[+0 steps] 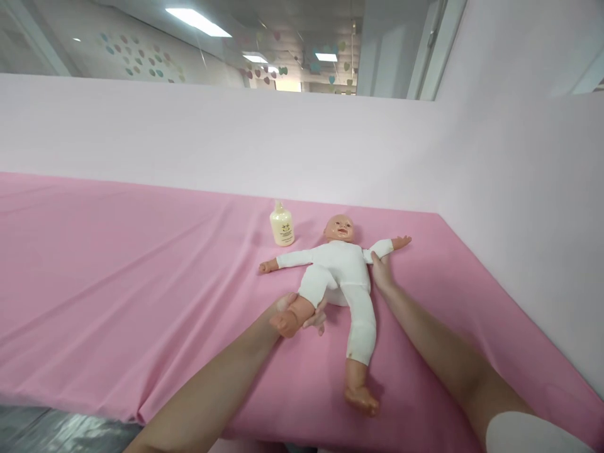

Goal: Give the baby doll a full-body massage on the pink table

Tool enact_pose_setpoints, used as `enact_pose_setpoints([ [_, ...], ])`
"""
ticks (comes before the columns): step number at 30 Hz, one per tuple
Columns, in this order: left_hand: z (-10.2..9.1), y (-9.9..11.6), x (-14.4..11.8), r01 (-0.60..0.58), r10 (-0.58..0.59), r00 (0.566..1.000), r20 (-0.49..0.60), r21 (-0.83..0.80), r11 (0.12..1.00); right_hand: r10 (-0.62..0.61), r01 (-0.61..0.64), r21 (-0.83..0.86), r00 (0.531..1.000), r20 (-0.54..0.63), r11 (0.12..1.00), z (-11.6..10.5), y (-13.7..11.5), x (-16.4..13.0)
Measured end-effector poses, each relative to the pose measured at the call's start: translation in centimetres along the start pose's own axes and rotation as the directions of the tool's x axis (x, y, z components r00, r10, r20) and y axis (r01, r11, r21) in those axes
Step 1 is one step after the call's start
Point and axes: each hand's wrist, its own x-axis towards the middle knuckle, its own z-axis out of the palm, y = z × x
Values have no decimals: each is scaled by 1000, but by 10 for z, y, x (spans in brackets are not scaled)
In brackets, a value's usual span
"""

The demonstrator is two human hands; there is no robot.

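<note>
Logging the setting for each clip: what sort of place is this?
Probably a staged baby-care practice station in an office-like room: a baby doll and a cream lotion bottle lie on a pink cloth, with pale partitions and glass walls behind.

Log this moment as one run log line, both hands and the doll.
left hand: grips doll's bare leg | right hand: at doll side | bottle: upright by head | pink cloth

Cream bottle (282, 227) upright on pink cloth (117, 264) (pale pink wall (519, 189) behind and beside)
</note>
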Motion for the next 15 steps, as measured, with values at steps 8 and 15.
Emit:
enact_pose_setpoints([
  [8,22,9,6,-197,132,850,-510,-75,978,-103,117,-47,968,228,992,10,-22,-19],
  [15,19,6,2,-124,64,865,-498,-88,988,-198,252,-148,932,303,956,10,-24,-19],
])
